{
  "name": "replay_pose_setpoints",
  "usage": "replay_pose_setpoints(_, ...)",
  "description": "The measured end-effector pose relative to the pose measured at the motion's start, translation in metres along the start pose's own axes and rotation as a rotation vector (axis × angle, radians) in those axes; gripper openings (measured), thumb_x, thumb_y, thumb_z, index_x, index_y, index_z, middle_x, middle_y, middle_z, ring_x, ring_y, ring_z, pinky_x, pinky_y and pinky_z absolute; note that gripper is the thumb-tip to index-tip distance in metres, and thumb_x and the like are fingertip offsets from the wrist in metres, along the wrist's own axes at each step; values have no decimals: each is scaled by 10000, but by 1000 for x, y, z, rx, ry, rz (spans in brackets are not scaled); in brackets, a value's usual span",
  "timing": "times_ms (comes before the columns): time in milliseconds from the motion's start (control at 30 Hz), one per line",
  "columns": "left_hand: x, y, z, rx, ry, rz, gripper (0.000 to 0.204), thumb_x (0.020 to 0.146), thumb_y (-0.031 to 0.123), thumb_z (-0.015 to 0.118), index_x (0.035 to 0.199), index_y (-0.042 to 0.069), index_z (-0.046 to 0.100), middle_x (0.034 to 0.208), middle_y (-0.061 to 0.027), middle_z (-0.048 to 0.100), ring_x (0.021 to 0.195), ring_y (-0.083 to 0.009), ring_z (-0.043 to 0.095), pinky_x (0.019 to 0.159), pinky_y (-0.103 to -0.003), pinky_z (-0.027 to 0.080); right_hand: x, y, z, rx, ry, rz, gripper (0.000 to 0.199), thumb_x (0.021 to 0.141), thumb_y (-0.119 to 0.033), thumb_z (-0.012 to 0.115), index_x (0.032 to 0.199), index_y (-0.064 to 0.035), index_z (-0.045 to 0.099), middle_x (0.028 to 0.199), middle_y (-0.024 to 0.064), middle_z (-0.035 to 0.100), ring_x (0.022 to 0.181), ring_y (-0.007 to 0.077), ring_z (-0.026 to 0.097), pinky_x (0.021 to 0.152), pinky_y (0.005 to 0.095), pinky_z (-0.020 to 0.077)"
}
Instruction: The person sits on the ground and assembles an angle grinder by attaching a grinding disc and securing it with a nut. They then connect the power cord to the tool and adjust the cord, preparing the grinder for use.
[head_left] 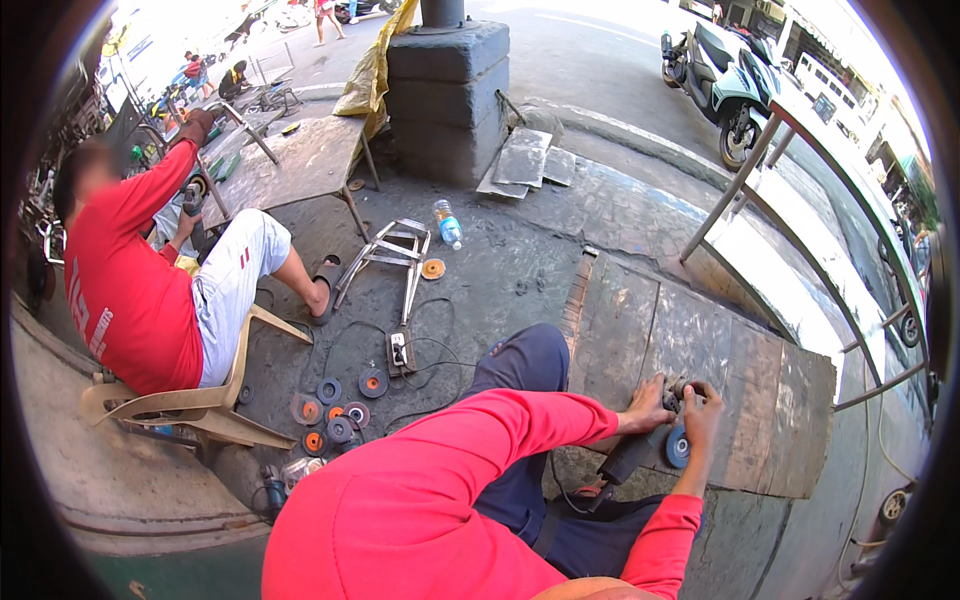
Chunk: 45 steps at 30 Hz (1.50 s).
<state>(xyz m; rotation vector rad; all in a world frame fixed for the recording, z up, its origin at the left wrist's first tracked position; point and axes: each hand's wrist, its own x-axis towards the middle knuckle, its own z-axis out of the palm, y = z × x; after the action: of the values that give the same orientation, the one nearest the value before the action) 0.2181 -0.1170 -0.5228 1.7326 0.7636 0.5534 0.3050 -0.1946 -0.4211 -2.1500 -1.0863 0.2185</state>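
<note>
My left hand (648,405) and my right hand (704,412) meet above the wooden board, fingers closed around a small dark grey part (680,390). Its kind is unclear, as the fingers cover much of it. Just below them, an angle grinder (632,455) rests tilted by my knees, its cord running down from the rear end. A blue grinding disc (678,447) shows at its front, close to my right wrist. The board (690,340) of worn planks lies in front of my legs.
A co-worker in red (135,290) sits left on a plastic chair (215,400), holding a grinder (193,197) at a table (300,160). Several grinding discs (372,382), a power strip (398,352), a metal frame (400,255) and a bottle (447,222) lie on the floor. A metal rack (735,190) stands right.
</note>
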Motion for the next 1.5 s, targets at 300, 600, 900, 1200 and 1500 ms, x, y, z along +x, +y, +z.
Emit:
replay_pose_setpoints(300, -2, 3, -3, 12, -5, 10, 812, 577, 259, 844, 1195, -52, 419, 1166, -282, 523, 1149, -495, 453, 994, -536, 372, 5, -4, 4, 463, 82, 92, 242, 872, -109, 647, 1072, 29, 650, 896, 173, 701, 846, 247, 681, 800, 345, 518)
replay_pose_setpoints(600, -3, 10, -8, -4, -39, -32, 839, 614, 317, 840, 1236, -53, 416, 1228, -305, 514, 1188, -500, 445, 1015, -545, 363, -1, -12, 10, -113, 173, 41, 290, 880, -161, 634, 1102, 27, 641, 986, 227, 691, 943, 373, 668, 837, 430, 501)
replay_pose_setpoints(900, -1, 6, -9, 4, -30, 16, 829, 617, 324, 832, 1212, -78, 418, 1201, -302, 520, 1186, -481, 449, 1007, -522, 378, 1, -15, 5, 301, 127, 29, 273, 898, -156, 616, 1099, 28, 634, 950, 210, 699, 927, 351, 674, 828, 424, 502)
replay_pose_setpoints(1200, 0, 4, -6, -3, -2, 31, 798, 618, 342, 828, 1178, -66, 432, 1181, -306, 523, 1161, -504, 453, 992, -533, 386, -3, -20, 10, -17, 193, -15, 292, 891, -160, 620, 1103, 41, 628, 948, 213, 694, 930, 359, 669, 825, 424, 501)
replay_pose_setpoints(1500, 0, -1, -2, -6, 42, 42, 786, 614, 360, 836, 1172, -46, 460, 1161, -294, 546, 1141, -487, 472, 957, -524, 405, -1, -18, 13, -193, 271, 54, 317, 896, -207, 617, 1121, 15, 636, 997, 218, 691, 961, 384, 659, 830, 432, 507)
